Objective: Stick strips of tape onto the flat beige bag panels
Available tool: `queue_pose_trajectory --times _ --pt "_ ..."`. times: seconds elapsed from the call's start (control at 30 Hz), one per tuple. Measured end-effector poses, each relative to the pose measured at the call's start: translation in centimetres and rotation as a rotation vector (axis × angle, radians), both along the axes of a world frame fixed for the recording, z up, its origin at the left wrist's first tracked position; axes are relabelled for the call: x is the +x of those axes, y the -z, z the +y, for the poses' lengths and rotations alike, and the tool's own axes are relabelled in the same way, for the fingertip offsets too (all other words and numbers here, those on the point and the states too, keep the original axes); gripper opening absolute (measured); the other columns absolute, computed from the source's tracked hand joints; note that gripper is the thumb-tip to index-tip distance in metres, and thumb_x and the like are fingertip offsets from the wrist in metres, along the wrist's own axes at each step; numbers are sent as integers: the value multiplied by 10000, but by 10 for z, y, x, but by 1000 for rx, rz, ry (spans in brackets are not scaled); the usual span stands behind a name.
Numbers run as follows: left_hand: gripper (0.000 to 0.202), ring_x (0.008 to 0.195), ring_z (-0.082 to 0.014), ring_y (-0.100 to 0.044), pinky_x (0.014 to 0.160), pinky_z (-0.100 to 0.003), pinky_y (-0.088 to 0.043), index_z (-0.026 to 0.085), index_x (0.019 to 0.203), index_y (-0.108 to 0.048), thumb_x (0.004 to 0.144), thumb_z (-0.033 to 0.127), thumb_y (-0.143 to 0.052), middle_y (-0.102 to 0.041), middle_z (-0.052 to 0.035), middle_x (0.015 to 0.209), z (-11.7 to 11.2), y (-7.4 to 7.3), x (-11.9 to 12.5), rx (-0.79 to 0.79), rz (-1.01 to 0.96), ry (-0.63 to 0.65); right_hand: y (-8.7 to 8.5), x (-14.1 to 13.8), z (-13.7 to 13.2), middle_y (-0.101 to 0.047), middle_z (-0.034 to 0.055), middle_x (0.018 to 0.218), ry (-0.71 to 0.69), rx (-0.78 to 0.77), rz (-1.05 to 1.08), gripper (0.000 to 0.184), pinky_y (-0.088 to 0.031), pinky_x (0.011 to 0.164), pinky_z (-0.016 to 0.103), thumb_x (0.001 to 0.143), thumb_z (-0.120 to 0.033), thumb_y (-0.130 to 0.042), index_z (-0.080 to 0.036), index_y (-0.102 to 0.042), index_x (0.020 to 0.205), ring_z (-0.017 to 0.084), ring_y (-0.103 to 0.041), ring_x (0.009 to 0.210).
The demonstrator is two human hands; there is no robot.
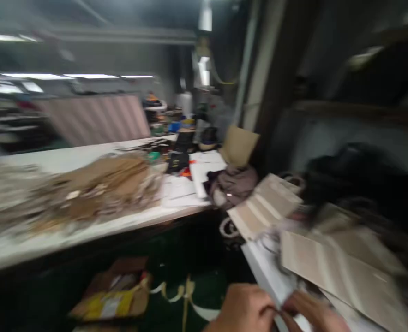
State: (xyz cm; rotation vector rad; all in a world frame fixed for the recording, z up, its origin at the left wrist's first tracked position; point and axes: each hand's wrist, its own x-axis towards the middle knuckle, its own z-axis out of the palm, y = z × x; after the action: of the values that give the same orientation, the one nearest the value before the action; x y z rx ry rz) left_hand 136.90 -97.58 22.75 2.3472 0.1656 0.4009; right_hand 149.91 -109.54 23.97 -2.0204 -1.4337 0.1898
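Note:
At the bottom edge, my left hand (243, 308) is closed, its thumb and fingers pressed together. My right hand (315, 312) is close beside it on the right, also in a pinch, and the fingertips of both nearly meet. Whatever they pinch is too small and blurred to make out. Behind the hands runs a narrow white table edge (259, 267). Beige striped panels (332, 267) lie on that surface, right of my right hand. A pale curly strip (204, 313) is visible left of my left hand; I cannot tell whether it touches the hand.
A long white table (176, 210) bears heaped brown pieces (110, 180), papers (207, 163) and a dark cloth bundle (237, 182). Below it is an open cardboard box (131, 265) with yellow tape. Another striped panel (264, 205) lies at the corner. Motion blurs much of the view.

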Motion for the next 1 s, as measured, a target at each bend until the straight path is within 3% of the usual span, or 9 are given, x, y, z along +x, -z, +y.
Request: queue_pose_trajectory --times 0.07,0.17,0.33,0.5,0.63,0.73,0.8,0.9,1.0 --pt "206 740 -167 -693 693 -274 -523 271 878 -677 897 70 -636 -734 -12 816 6 3 34 20 -11 84 -10 11 -32 -697 -7 756 200 -110 -3 140 -511 688 326 783 -143 -706 -280 -716 758 214 -670 729" --pt "216 710 -165 -674 620 -269 -467 253 856 -639 945 90 -527 -687 -12 795 12 8 85 155 -101 274 -17 38 -47 -713 -5 754 392 -177 44 167 -463 743 310 690 -103 -660 -255 -709 740 201 -667 749" --pt "262 655 -152 -614 598 -277 -410 232 782 -556 998 118 -460 -603 -7 729 -12 5 151 307 -176 493 -7 81 -78 -697 0 732 583 6 256 136 -414 658 239 697 -105 -602 -209 -688 714 150 -627 699" --pt "265 681 -164 -597 616 -281 -421 224 809 -572 1005 106 -439 -591 -19 744 -44 -7 202 269 -111 651 23 122 -114 -673 -17 706 674 153 495 126 -406 631 221 719 -119 -586 -203 -675 690 131 -592 667" --pt "250 743 -175 -626 682 -281 -473 224 909 -632 1001 105 -432 -633 -36 796 -66 -7 229 168 -4 813 69 174 -155 -646 -3 680 860 337 753 91 -428 618 240 753 -231 -627 -194 -683 690 147 -572 658" --pt "222 827 -179 -660 764 -285 -501 234 964 -663 1013 162 -458 -676 -44 883 -71 5 252 49 105 726 109 214 -190 -635 5 693 1207 609 1109 218 -434 547 232 709 -385 -744 -178 -699 763 148 -574 636" --pt "198 844 -182 -672 783 -284 -505 237 917 -673 1009 228 -498 -683 -39 893 -66 20 272 -28 204 607 132 235 -208 -574 -22 636 1411 699 1193 313 -368 468 213 664 -441 -784 -177 -678 796 118 -501 549" --pt "207 838 -193 -680 785 -289 -509 231 836 -678 974 311 -545 -680 -28 849 -56 51 303 -109 321 463 162 257 -219 -429 -83 525 1519 715 1224 359 -250 401 212 643 -460 -788 -183 -651 825 86 -338 441" --pt "217 866 -212 -684 818 -313 -511 225 819 -685 938 344 -548 -697 -34 861 -49 80 326 -150 369 399 185 268 -216 -349 -113 474 1589 712 1240 391 -203 382 226 645 -472 -778 -174 -666 871 86 -269 407"
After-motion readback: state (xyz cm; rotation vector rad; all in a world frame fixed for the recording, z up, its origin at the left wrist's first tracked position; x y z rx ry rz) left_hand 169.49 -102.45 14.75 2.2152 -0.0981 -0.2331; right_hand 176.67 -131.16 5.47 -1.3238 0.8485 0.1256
